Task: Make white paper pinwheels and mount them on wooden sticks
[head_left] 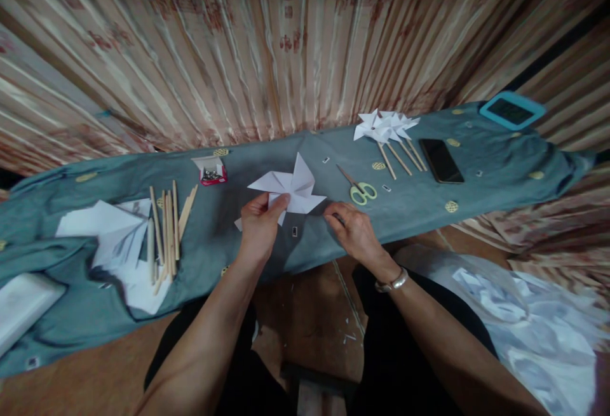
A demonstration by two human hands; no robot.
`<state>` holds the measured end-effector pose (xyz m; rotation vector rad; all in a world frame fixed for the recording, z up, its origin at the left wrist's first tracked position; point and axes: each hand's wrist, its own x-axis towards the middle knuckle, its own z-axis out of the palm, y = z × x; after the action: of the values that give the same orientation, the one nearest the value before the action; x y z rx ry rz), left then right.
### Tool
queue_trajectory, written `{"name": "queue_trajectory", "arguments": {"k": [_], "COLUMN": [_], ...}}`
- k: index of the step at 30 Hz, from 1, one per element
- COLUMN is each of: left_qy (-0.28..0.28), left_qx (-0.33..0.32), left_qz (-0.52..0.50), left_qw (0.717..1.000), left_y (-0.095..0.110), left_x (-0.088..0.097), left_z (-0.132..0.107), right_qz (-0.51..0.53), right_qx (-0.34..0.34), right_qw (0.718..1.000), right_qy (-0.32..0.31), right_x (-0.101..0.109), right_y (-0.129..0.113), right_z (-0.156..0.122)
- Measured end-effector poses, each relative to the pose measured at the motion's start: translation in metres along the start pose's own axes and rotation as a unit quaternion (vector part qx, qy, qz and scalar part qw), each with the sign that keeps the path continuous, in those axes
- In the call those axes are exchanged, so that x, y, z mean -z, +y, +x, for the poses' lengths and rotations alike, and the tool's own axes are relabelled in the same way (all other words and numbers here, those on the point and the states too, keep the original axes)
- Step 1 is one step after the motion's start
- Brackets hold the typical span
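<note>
A white paper pinwheel is pinched between the thumb and fingers of my left hand, just above the cloth. Its blades are folded in toward the middle, where my thumb presses. To the right of it, my right hand is closed, with thumb and fingertips together. Whether a small thing sits in those fingertips I cannot make out. Green-handled scissors lie beyond my right hand. A small open red-and-white box with shiny bits inside stands beyond my left hand.
Wooden sticks lie partly over white paper sheets on the left. Several pinwheels on sticks, a black phone and a blue-framed tablet lie right. A white block rests far left; a plastic bag stands below right.
</note>
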<state>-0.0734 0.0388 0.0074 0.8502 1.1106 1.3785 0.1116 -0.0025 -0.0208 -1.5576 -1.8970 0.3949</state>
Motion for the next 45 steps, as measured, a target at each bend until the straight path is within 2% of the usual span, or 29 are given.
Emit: {"name": "queue_trajectory", "arguments": {"k": [7,13,19,25,32,45], "left_qy": [-0.005,-0.028,-0.063,-0.101,-0.135,-0.158], "left_qx": [-0.004,-0.001,-0.019,-0.031,-0.019,0.008], "left_qz": [0.023,0.047,0.069,0.094,0.078,0.081], "left_qw": [1.000,0.999,0.995,0.990,0.988,0.984], "left_y": [-0.004,-0.006,-0.010,-0.010,-0.006,-0.004], "left_x": [0.000,-0.006,-0.014,-0.022,-0.029,-0.029], "left_z": [-0.001,-0.008,-0.013,-0.018,-0.027,-0.033], "right_qz": [0.034,0.057,0.078,0.064,0.007,0.044], "right_qx": [-0.049,-0.016,0.042,0.096,0.103,0.049], "right_qw": [0.998,0.998,0.993,0.985,0.980,0.987], "right_qy": [0.023,0.037,0.082,0.131,0.171,0.149], "right_x": [0.017,0.033,0.043,0.041,0.033,0.039], "right_y": [-0.007,-0.020,-0.037,-0.048,-0.043,-0.049], "right_z": [-0.011,-0.022,-0.029,-0.028,-0.021,-0.016]}}
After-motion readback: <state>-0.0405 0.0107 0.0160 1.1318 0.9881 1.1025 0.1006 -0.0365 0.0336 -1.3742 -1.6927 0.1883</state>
